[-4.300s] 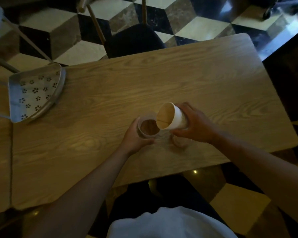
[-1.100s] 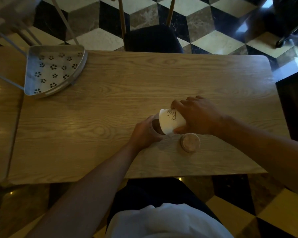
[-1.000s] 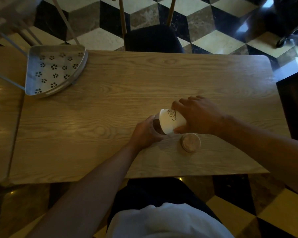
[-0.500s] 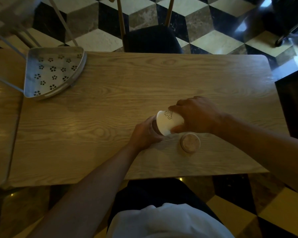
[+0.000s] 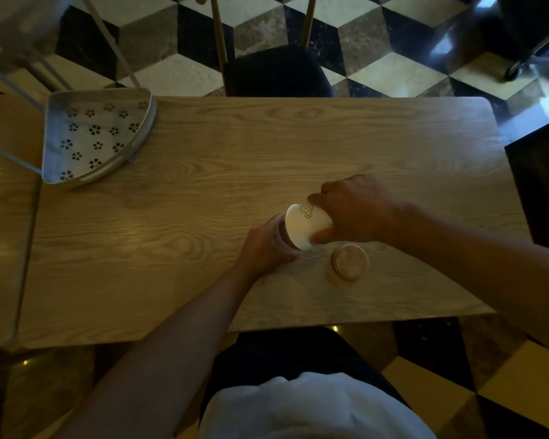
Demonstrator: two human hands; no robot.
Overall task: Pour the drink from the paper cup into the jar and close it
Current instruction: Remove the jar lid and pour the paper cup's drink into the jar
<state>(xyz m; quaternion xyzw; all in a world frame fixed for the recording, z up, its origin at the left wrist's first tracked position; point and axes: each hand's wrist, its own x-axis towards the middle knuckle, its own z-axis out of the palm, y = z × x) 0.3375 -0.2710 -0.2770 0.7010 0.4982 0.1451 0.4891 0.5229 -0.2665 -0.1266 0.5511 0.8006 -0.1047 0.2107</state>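
A white paper cup (image 5: 305,224) with a small line drawing is tipped steeply, mouth down to the left, over a glass jar (image 5: 281,231). My right hand (image 5: 357,210) grips the cup from the right. My left hand (image 5: 267,248) wraps the jar from the near left, and the cup and fingers hide most of the jar. The jar's round lid (image 5: 350,262) lies flat on the wooden table (image 5: 235,160), just right of the jar and below my right hand.
A perforated metal chair seat (image 5: 92,141) overlaps the table's far left corner. A dark chair (image 5: 276,71) stands behind the far edge. A second table (image 5: 4,217) adjoins on the left. The near table edge runs just in front of my body.
The cup has tilted further, from a shallow pour to nearly upside down over the jar. My left hand has stayed on the jar and the lid has not moved.
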